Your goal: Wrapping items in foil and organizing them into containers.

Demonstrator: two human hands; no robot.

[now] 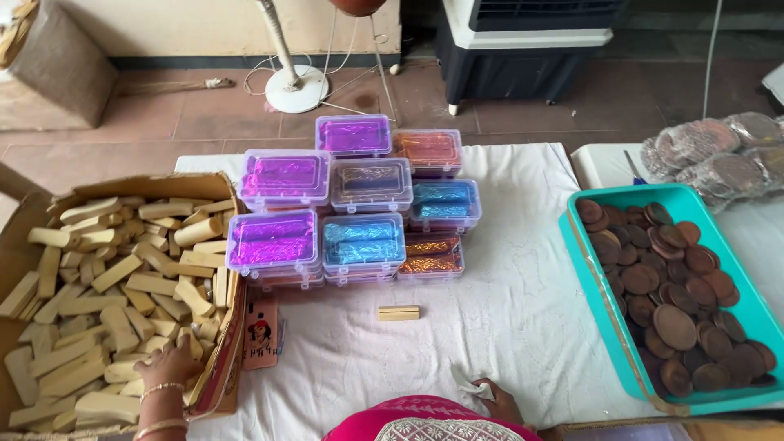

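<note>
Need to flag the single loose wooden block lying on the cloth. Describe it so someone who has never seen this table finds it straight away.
Start at the stack of clear plastic boxes with shiny coloured foil inside, in the middle of the white tablecloth. Just in front of the stack's near edge lies one small pale wooden block, flat on the cloth. Unlike the similar blocks heaped in the cardboard box on the left, it lies alone.

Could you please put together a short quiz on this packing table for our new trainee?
1. True or false: the left hand rests inside the cardboard box of pale wooden blocks.
2. What does the teal tray hold? A) brown discs B) blocks C) clear cases
3. What lies alone on the white cloth in front of the stacked clear cases?

Key: 1 true; 2 A, brown discs; 3 a single wooden block.
</note>
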